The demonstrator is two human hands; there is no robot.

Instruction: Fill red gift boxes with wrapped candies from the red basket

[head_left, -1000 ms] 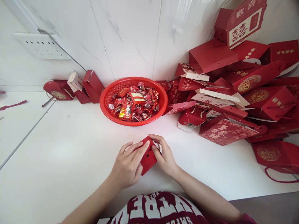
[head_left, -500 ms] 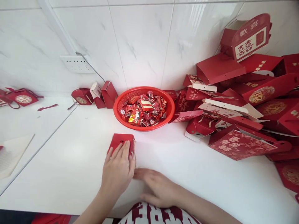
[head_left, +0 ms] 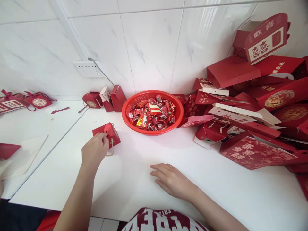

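A small red gift box (head_left: pixel 115 136) with a beige cord handle (head_left: pixel 112 146) stands on the white table, left of the red basket. My left hand (head_left: pixel 95 149) is closed at its top, thumb and fingers pinching near a rounded red flap; the fingertips are partly hidden. Farther right, my right hand (head_left: pixel 169 179) hovers low over the table or rests on it, fingers apart and nothing in them. The red plastic basket (head_left: pixel 125 120), full of wrapped candies (head_left: pixel 156 110), stands beyond both hands against the wall.
Many red gift boxes (head_left: pixel 260 152) pile up on the right. Several smaller boxes (head_left: pixel 92 100) line the wall at left, near a dark red ribbon piece (head_left: pixel 60 110). White papers (head_left: pixel 31 150) lie at far left. A socket strip (head_left: pixel 89 69) is on the tiled wall (head_left: pixel 154 41).
My left hand and the gift box have moved left and away from me, and the box now shows its cord handle and raised flap. My right hand has come away from the box, fingers spread.
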